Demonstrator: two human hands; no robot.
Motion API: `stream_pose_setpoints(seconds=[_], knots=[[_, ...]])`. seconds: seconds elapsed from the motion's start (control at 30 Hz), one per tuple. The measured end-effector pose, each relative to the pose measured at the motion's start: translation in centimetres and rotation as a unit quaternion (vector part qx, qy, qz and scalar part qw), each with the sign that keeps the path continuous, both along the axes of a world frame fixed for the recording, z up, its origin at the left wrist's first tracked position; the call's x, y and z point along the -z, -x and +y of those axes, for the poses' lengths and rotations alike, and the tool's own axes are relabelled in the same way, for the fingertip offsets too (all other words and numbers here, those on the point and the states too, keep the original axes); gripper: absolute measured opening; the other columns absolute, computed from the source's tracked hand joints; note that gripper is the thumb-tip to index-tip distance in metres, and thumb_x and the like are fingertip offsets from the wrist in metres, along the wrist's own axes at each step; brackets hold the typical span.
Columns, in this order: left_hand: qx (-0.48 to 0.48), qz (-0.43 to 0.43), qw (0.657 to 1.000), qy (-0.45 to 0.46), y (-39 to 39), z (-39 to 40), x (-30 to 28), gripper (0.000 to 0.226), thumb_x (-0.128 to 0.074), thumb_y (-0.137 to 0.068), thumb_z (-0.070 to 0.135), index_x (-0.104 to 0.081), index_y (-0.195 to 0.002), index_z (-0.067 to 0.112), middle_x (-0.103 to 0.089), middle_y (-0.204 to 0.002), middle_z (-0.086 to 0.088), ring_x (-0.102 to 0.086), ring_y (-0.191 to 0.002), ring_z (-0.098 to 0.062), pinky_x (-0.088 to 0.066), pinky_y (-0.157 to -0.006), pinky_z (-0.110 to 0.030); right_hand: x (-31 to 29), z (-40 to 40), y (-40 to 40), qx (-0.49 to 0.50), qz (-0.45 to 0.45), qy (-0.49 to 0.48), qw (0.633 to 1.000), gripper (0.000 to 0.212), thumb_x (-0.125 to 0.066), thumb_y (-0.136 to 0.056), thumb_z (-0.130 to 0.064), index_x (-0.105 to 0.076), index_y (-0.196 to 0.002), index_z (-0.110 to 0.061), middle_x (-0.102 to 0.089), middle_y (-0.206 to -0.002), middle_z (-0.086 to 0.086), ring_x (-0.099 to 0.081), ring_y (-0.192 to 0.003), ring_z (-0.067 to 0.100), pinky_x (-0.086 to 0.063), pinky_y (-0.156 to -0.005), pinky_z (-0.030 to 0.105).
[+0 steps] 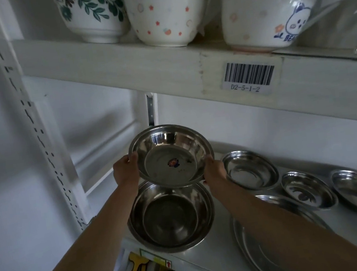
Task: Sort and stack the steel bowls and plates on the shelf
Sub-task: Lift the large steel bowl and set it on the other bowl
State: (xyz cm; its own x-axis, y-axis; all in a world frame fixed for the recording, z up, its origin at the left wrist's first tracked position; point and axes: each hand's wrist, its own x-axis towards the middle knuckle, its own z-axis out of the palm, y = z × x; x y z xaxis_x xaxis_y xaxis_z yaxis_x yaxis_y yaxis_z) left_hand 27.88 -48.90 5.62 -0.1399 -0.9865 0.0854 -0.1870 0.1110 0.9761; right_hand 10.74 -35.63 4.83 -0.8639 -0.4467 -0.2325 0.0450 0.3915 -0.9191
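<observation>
Steel bowl (171, 157): tilted, directly above larger bowl (171, 216) (stack target).
Left hand (125, 169), right hand (214, 169): fingers curled on opposite rims.

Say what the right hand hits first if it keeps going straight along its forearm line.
The right hand points up and back-left, so probably only the held bowl it grips, then the back wall. Depth is unclear.

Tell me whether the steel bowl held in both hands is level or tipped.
Tipped: the round steel bowl shows its inside, far rim higher.
</observation>
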Motion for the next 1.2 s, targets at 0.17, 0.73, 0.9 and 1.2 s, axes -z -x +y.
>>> stream_pose_setpoints(seconds=[0.17,0.73,0.9,1.2], knots=[[-0.011,0.007,1.000,-0.019,-2.3,2.9,1.6,0.037,-0.049,-0.095,0.027,-0.056,-0.062,0.011,-0.048,-0.054,-0.003,-0.045,-0.054,-0.018,-0.037,-0.059,-0.025,-0.3,2.7,-2.8,-0.017,0.018,-0.041,0.999,0.056,-0.032,-0.098,-0.046,-0.070,-0.103,-0.006,-0.071,-0.101,0.017,-0.067,-0.100,0.035,-0.054,-0.088,0.045],[-0.061,-0.092,0.993,0.042,-6.7,8.6,5.6,0.043,-0.043,-0.095,0.020,-0.044,-0.053,0.013,-0.041,-0.049,0.000,-0.036,-0.047,-0.015,-0.028,-0.051,-0.022,2.8,7.4,-5.4,-0.062,0.070,-0.119,0.988,0.037,-0.045,-0.098,-0.028,-0.064,-0.115,-0.001,-0.065,-0.119,0.022,-0.061,-0.112,0.035,-0.046,-0.089,0.034],[-0.088,-0.099,0.991,0.026,-7.0,9.5,6.1,0.047,-0.047,-0.095,0.021,-0.043,-0.049,0.015,-0.042,-0.045,0.002,-0.036,-0.043,-0.013,-0.027,-0.050,-0.021,3.3,7.6,-5.4,-0.073,0.091,-0.133,0.984,0.031,-0.049,-0.095,-0.024,-0.065,-0.110,-0.002,-0.067,-0.113,0.020,-0.063,-0.107,0.034,-0.047,-0.086,0.034],[-0.113,-0.054,0.992,-0.028,-6.8,9.8,8.2,0.029,-0.055,-0.088,0.024,-0.066,-0.068,0.006,-0.059,-0.058,-0.009,-0.055,-0.054,-0.027,-0.045,-0.051,-0.027,4.2,7.8,-5.6,-0.053,0.134,-0.135,0.980,0.020,-0.055,-0.090,-0.012,-0.060,-0.107,-0.001,-0.065,-0.112,0.019,-0.062,-0.103,0.034,-0.040,-0.074,0.029]])
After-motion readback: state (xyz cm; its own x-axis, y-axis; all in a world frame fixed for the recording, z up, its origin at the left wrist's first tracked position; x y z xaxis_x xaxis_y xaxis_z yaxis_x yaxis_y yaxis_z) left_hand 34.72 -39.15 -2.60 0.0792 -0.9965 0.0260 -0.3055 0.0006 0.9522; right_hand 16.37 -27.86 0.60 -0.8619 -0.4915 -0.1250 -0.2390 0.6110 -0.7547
